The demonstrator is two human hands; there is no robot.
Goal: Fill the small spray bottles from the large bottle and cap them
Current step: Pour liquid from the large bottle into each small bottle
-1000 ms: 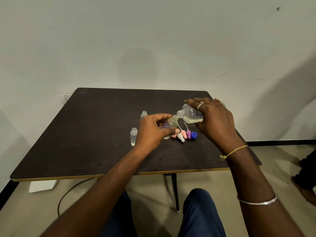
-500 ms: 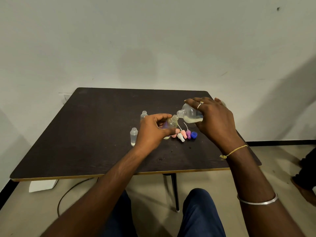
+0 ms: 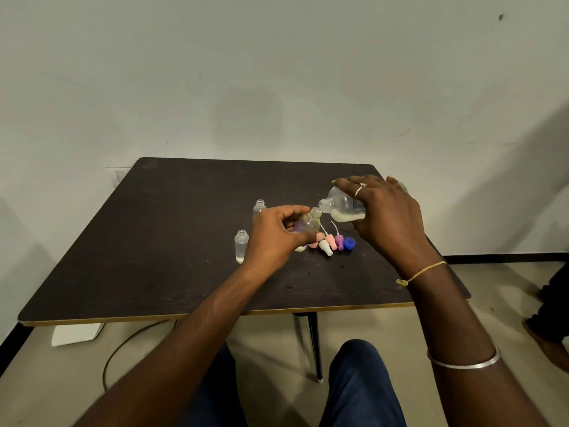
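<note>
From the head view, the left hand [image 3: 277, 235] has its grip clamped round a small spray bottle [image 3: 308, 224], held tilted just above the table [image 3: 154, 241]. The bottle's open neck meets the mouth of the large bottle [image 3: 341, 204]. The right hand [image 3: 385, 217] has its grip clamped over the large bottle from above, tipping it almost onto its side, and pale liquid pools along its lower wall.

Both bottles look like thin clear plastic, so they are probably light, somewhat squashy and slippery once wet. The small one is best taken round its body below the shoulder, the large one round its belly.

Two uncapped bottles [image 3: 241, 246] stand at the left, and the coloured spray caps [image 3: 329, 240] lie beside a blue cap [image 3: 349, 243].

Fingers cover most of the held bottle, so its fill level cannot be read. Whether liquid is running cannot be made out, and the large bottle's base is hidden under the palm.
</note>
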